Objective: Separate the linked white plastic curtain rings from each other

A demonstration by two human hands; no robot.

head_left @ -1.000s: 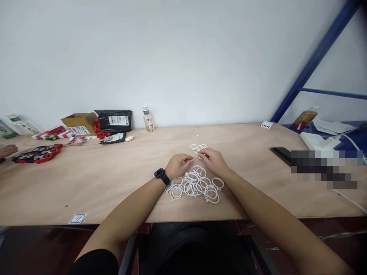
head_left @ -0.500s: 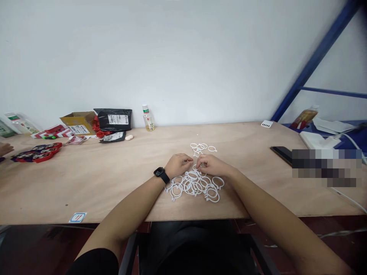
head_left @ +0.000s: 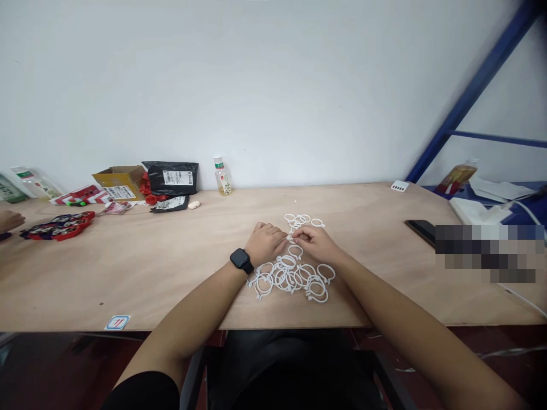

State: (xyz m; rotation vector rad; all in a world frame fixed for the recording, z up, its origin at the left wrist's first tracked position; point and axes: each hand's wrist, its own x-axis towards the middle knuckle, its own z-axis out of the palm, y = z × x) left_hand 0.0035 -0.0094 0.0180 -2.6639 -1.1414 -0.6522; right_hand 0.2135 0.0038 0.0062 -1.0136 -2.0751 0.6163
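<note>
My left hand (head_left: pixel 267 244), with a black watch at the wrist, has its fingers curled and closed at the tips. Facing it, my right hand (head_left: pixel 315 242) pinches with thumb and forefinger. A small white plastic ring (head_left: pixel 290 237) shows between the fingertips of both hands, mostly covered by them. Just below lies a single white ring (head_left: pixel 295 251). Nearer to me spreads a heap of white rings (head_left: pixel 286 279) with small clip-like tabs, overlapping one another. Beyond my hands lies a smaller group of rings (head_left: pixel 303 218).
At the back left stand a drink bottle (head_left: pixel 223 177), a black parcel bag (head_left: pixel 173 179) and an open cardboard box (head_left: pixel 119 182). Red and dark packets (head_left: pixel 60 225) lie far left, near another person's hand (head_left: pixel 11 220). A phone (head_left: pixel 421 232) lies right.
Both hands have shifted slightly away from me, and my fingertips have come closer together around a white ring. A single ring below them now shows fully.
</note>
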